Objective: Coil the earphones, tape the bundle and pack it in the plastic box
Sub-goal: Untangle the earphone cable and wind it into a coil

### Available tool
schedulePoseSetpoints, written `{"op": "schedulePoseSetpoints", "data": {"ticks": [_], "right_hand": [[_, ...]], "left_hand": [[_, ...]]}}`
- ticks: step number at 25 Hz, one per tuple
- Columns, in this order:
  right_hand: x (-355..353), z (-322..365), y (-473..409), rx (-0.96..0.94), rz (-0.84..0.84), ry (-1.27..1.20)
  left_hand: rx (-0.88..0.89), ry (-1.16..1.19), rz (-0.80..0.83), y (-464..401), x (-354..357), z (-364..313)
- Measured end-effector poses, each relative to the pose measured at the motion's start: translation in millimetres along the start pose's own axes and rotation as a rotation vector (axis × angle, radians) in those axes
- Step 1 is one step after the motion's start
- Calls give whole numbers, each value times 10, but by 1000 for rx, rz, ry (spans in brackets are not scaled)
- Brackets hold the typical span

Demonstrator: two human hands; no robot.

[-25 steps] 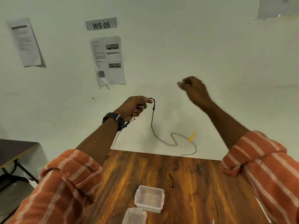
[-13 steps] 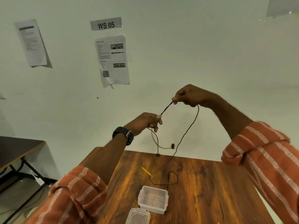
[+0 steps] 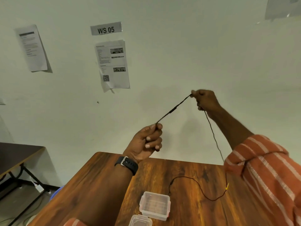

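1. Two hands are raised above the wooden table (image 3: 101, 190), with a black earphone cable (image 3: 173, 110) stretched taut between them.
2. The left hand (image 3: 146, 142) is lower and nearer the person, fingers curled shut, with the cable pinched at the thumb and forefinger where it leaves the top of the fist.
3. The right hand (image 3: 205, 100) is higher and further right, clenched, pinching the cable's other end of that span at its fingertips.
4. A thicker inline piece sits on the taut span, roughly midway between the two grips.
5. From under the right hand the cable hangs down past the striped orange sleeve (image 3: 267, 173) to the table.
6. On the table it passes a small yellow tag (image 3: 227, 186) and curves in a loose loop to the left, ending just beside the plastic box (image 3: 154, 205).
7. The box stands open near the table's front edge, its lid (image 3: 140, 221) lying just in front of it.
8. A black watch (image 3: 128, 164) is on the left wrist.
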State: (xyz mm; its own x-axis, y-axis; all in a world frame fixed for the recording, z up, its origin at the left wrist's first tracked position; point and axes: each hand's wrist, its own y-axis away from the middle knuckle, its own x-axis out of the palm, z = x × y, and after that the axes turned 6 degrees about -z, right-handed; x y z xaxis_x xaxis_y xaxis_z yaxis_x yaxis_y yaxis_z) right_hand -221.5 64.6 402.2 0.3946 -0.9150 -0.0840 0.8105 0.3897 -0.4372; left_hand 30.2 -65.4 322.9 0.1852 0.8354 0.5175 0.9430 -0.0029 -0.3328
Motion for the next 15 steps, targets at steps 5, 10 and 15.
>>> {"op": "schedulePoseSetpoints", "data": {"ticks": [5, 10, 15], "right_hand": [[243, -723, 902, 108, 228, -21], [88, -536, 1519, 47, 477, -113], [-208, 103, 1120, -97, 366, -17]], "left_hand": [[430, -28, -190, -443, 352, -531], [384, -999, -459, -842, 25, -604], [-27, -1071, -192, -495, 21, 159]]}}
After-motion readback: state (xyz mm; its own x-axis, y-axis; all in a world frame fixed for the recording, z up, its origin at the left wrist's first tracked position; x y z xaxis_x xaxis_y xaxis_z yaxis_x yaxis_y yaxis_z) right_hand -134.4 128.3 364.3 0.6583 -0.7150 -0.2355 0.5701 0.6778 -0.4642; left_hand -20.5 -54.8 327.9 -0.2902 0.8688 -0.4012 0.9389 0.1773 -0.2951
